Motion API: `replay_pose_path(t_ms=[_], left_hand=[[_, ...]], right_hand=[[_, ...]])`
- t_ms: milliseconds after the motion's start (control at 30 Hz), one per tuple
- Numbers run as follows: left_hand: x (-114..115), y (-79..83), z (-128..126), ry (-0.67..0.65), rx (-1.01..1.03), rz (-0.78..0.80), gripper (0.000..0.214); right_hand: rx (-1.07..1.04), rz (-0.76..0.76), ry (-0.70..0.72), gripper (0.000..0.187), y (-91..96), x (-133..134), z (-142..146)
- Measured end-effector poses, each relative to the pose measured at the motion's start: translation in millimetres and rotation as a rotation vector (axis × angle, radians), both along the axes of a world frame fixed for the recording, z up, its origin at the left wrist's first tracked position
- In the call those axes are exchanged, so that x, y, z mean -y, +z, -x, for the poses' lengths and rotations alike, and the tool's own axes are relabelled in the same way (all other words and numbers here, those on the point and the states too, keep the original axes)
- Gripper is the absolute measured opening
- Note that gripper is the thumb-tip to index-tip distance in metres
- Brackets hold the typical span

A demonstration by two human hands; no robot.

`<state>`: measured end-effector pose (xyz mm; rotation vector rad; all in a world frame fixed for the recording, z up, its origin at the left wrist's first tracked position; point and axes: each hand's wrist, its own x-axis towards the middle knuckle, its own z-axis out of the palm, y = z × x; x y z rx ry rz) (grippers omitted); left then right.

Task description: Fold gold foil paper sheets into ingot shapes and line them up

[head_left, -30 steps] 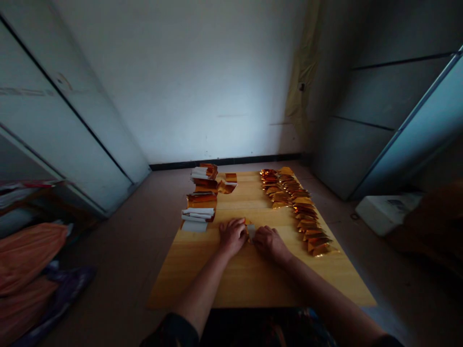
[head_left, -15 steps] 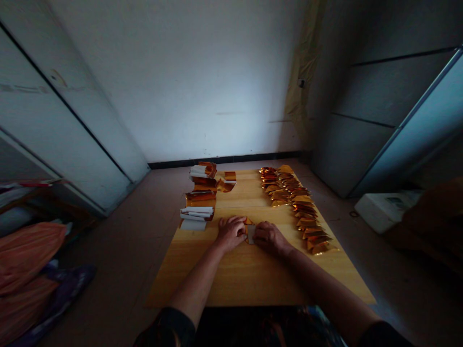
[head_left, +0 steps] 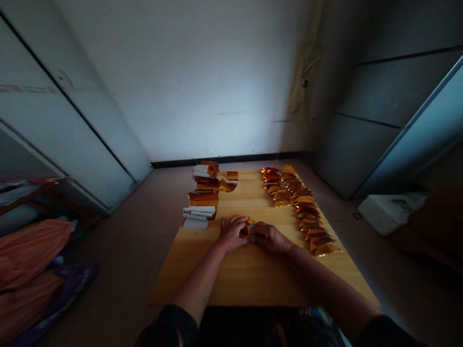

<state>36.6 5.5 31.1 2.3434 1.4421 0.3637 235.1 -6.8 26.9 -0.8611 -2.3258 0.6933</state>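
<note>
Already folded, by the look of it: a long, overlapping row of small gold-foil triangular packets (head_left: 296,207), curving down the right half of the pale wooden bench (head_left: 202,284) from the far edge almost to the near right corner. Apparently not yet folded: a loose stack of white-backed paper strips (head_left: 198,217) on the left half, with a stack of gold-and-white foil strips (head_left: 205,176) beyond it. Just to its right, a few loose gold-foil scraps (head_left: 232,176). More packets laid out than flat strips left, as a rough judgement; no exact count possible at this size.

Near the middle of the bench, a small gold-foil piece (head_left: 249,230) with a pale edge, mostly hidden by fingers and pinched between both hands. Left hand (head_left: 233,233) and right hand (head_left: 269,238) close together, knuckles up and fingers curled inward, the grip of each clamped on the piece from its own side. Left forearm (head_left: 197,282) and right forearm (head_left: 325,277) angled inward from dark sleeves in a narrow V, wrists low over the wood.

Off the bench, an orange cloth (head_left: 29,255) in a heap at left and a white box (head_left: 383,212) on the floor at right.
</note>
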Motion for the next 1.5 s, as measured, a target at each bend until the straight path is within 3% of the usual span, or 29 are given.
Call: replay_pose_path(t_ms=[167,433,600,700,967,1233,1500], left_hand=[[0,-0.4,0,0.002,0.021,-0.026,0.025],[1,1.4,-1,0.001,0.0,-0.015,0.017],[1,1.1,0,-0.005,-0.016,0.004,0.02],[0,-0.3,1,-0.015,-0.012,0.0,0.024],[1,1.3,1,-0.026,-0.022,0.009,0.023],[3,3.5,-2,-0.002,-0.031,-0.008,0.026],[6,3.8,-6,0.032,-0.008,-0.036,0.015]], right_hand=[[-0.05,0.047,0.0,0.017,-4.1,-3,-6],[0.205,0.089,-0.08,0.015,-5.0,-13,-8],[0.403,0.099,-0.271,0.015,-2.7,-19,5],[0.48,0.144,-0.364,0.015,4.0,-20,14],[0.667,0.168,-0.433,0.018,30.3,-14,28],[0.597,0.148,-0.448,0.015,17.5,-10,24],[0.301,0.09,-0.463,0.01,-7.2,-11,9]])
